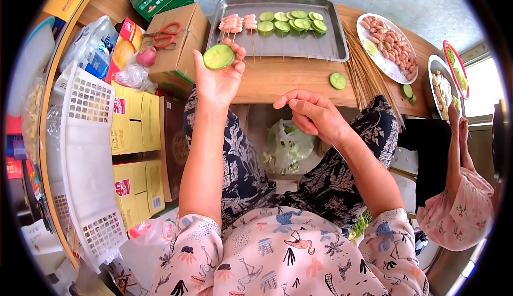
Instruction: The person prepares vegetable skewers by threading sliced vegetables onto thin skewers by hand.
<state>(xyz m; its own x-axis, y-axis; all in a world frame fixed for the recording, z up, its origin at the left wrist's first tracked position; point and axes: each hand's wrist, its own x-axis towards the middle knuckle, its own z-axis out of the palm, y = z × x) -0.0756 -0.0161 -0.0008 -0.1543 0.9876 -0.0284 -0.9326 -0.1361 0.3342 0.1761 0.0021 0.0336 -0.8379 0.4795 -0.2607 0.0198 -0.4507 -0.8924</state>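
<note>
In the head view, my left hand (pixel 218 85) is raised at the table's near edge with a round green cucumber slice (pixel 218 57) between thumb and fingers. My right hand (pixel 319 115) pinches a thin bamboo skewer (pixel 280 91), whose tip points toward the left hand, apart from the slice. Behind them lies a metal tray (pixel 227 5) bearing skewered small pink sausages (pixel 231 24) and two rows of green slices (pixel 299 24). One loose cucumber slice (pixel 337 80) rests on the table, right of the tray.
Bamboo skewers (pixel 368 74) lie right of the tray, beside a plate of small sausages (pixel 393 47). Another person's hands (pixel 459 127) are at the far right, near a metal bowl (pixel 441 87). Red scissors (pixel 167 35) lie on a cardboard box (pixel 184 55). A plastic bag (pixel 288 143) sits below.
</note>
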